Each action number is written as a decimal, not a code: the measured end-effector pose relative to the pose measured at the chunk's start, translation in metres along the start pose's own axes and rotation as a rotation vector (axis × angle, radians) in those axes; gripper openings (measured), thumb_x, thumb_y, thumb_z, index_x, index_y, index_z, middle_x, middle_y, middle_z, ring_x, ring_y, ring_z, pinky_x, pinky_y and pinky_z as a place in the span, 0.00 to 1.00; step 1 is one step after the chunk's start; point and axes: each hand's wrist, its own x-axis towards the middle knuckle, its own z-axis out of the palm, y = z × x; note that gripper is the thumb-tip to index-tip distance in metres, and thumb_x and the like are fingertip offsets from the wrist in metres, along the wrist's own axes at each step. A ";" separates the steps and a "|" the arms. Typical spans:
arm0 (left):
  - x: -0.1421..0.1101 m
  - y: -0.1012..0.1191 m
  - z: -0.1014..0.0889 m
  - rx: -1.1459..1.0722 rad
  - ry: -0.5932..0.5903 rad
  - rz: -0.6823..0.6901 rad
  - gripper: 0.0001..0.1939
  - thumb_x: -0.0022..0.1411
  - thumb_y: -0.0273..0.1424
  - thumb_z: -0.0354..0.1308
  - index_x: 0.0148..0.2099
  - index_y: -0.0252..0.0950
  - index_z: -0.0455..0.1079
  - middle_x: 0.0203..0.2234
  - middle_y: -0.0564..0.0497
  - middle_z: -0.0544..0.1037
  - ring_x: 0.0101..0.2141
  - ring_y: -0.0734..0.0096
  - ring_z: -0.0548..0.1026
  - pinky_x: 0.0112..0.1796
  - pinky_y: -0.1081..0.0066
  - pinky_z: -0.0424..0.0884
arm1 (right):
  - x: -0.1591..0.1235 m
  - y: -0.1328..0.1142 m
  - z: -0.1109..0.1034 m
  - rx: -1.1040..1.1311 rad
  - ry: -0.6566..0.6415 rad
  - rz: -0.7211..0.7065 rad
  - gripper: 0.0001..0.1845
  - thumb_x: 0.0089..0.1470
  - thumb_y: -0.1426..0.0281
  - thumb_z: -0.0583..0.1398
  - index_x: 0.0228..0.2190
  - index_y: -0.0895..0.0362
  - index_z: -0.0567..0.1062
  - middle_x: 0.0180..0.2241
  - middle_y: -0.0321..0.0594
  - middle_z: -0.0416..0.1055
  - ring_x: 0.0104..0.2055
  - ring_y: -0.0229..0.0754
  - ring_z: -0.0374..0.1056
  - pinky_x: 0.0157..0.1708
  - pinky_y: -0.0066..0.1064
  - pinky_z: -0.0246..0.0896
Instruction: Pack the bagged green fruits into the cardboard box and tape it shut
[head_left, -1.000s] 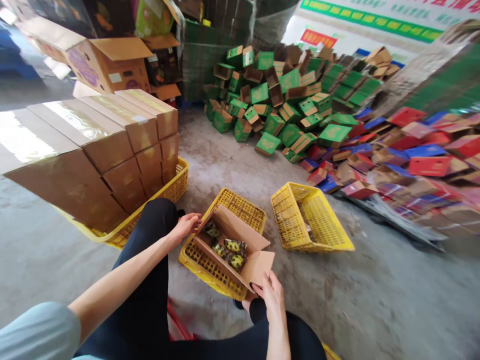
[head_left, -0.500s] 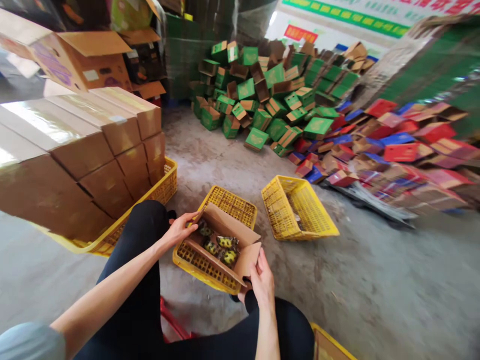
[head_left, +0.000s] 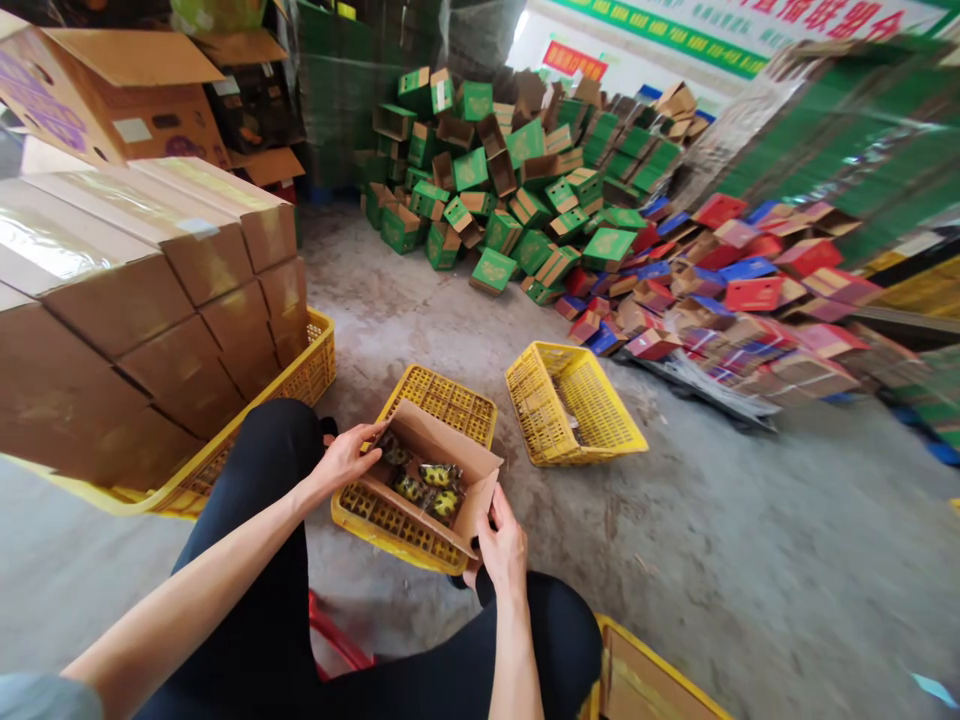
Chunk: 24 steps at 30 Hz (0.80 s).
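An open cardboard box [head_left: 448, 436] rests on an upturned yellow plastic crate [head_left: 442, 392] between my knees. Inside it lie several yellow-and-black items [head_left: 439, 474] in clear, shiny wrapping; their kind is hard to make out. My left hand [head_left: 346, 458] grips the box's left end at the rim, fingers over the edge. At the opposite end, my right hand [head_left: 503, 543] is closed on the right end panel, thumb and fingers near its top edge.
Taped cartons [head_left: 172, 300] fill a long yellow crate [head_left: 321, 345] on my left. A tilted yellow crate [head_left: 574, 405] stands ahead to the right. Piles of green boxes [head_left: 495, 270] and red-and-blue boxes [head_left: 750, 292] lie beyond. Another yellow-rimmed crate [head_left: 660, 675] is beside my right knee.
The view has turned right, so everything sits further left. Both hands stay on the box; its right end panel, leaning outward before, now stands more upright.
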 end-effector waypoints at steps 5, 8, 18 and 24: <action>-0.001 0.001 0.001 -0.015 0.006 0.004 0.28 0.60 0.35 0.60 0.63 0.36 0.74 0.51 0.43 0.80 0.49 0.52 0.79 0.49 0.60 0.77 | 0.000 -0.008 -0.001 -0.007 -0.028 0.009 0.37 0.60 0.60 0.55 0.68 0.58 0.65 0.58 0.47 0.76 0.55 0.47 0.77 0.60 0.35 0.67; -0.001 0.001 0.001 -0.012 0.004 0.003 0.27 0.60 0.34 0.61 0.62 0.37 0.75 0.51 0.44 0.81 0.50 0.52 0.79 0.51 0.59 0.76 | 0.001 -0.010 -0.002 -0.023 -0.034 0.014 0.37 0.60 0.60 0.55 0.68 0.58 0.65 0.55 0.47 0.78 0.55 0.48 0.77 0.60 0.36 0.67; 0.001 -0.002 0.006 0.108 -0.043 0.073 0.28 0.62 0.31 0.59 0.64 0.35 0.72 0.54 0.43 0.80 0.52 0.54 0.79 0.54 0.60 0.73 | 0.004 -0.003 0.002 0.011 -0.011 -0.048 0.37 0.59 0.59 0.57 0.66 0.58 0.67 0.54 0.47 0.79 0.53 0.47 0.78 0.57 0.34 0.70; 0.003 0.002 0.008 0.164 -0.063 0.073 0.28 0.62 0.31 0.61 0.64 0.36 0.73 0.55 0.44 0.80 0.52 0.53 0.78 0.55 0.60 0.73 | 0.009 0.006 0.005 0.018 0.006 -0.047 0.38 0.59 0.56 0.57 0.66 0.58 0.67 0.54 0.49 0.79 0.52 0.48 0.78 0.57 0.36 0.70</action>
